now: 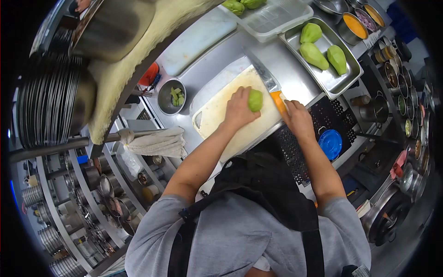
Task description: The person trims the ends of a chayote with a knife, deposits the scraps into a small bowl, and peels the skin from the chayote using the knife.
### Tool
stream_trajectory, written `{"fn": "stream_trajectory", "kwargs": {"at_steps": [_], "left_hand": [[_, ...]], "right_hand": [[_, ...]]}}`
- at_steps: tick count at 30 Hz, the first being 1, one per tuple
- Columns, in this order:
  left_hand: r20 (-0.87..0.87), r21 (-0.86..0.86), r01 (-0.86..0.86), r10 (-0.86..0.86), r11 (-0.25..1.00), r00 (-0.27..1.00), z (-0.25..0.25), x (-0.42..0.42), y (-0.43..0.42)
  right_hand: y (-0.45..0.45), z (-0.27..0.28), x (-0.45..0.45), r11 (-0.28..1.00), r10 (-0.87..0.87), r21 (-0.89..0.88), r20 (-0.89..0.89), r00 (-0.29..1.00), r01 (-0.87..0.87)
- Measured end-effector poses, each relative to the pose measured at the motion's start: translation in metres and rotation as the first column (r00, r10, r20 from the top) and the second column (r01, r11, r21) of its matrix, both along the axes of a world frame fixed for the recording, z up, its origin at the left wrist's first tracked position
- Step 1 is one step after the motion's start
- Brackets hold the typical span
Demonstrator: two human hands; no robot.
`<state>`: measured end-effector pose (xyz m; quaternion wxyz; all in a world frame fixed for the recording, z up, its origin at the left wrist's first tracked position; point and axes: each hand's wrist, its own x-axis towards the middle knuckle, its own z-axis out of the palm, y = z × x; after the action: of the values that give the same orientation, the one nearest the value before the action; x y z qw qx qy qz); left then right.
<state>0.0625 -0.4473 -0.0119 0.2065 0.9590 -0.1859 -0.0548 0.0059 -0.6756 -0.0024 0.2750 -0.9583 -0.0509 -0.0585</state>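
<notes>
My left hand is closed around a peeled green chayote on the white cutting board. To its right, my right hand grips the orange handle of a knife. The knife's broad blade points away from me along the board's right edge, apart from the chayote. Left of the board, a small metal bowl contains green cut pieces. Several peeled chayotes lie in a metal tray at the upper right.
A clear plastic container with green chayotes near it stands at the back. Another cutting board lies at the far left of the counter. A cloth hangs on a rail. Pots of orange food stand beyond the tray.
</notes>
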Motion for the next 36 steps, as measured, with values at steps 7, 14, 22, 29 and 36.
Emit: {"fn": "stream_trajectory", "kwargs": {"at_steps": [7,14,22,29,36], "left_hand": [[-0.696,-0.639,-0.658,0.064,0.399,0.715,0.032,0.010,0.030],[-0.567,-0.673,-0.640,-0.298,-0.371,0.768,0.100,-0.013,0.038],[-0.321,-0.341,-0.814,-0.756,-0.470,0.570,0.037,0.000,0.013],[-0.373,-0.336,-0.889,-0.823,-0.311,0.429,0.070,0.012,0.041],[-0.645,-0.377,-0.860,-0.569,-0.345,0.510,0.072,-0.002,0.033]], "right_hand": [[0.002,-0.012,0.018,0.993,0.114,0.056,-0.222,0.968,-0.104],[-0.002,-0.025,0.030,0.993,0.090,0.096,-0.331,0.939,-0.061],[-0.019,-0.040,0.034,0.993,0.056,0.119,-0.335,0.941,-0.017],[-0.027,-0.021,0.030,0.985,0.056,0.173,-0.314,0.948,-0.001],[-0.031,0.003,-0.019,0.822,0.073,0.570,-0.096,0.993,-0.005]]}}
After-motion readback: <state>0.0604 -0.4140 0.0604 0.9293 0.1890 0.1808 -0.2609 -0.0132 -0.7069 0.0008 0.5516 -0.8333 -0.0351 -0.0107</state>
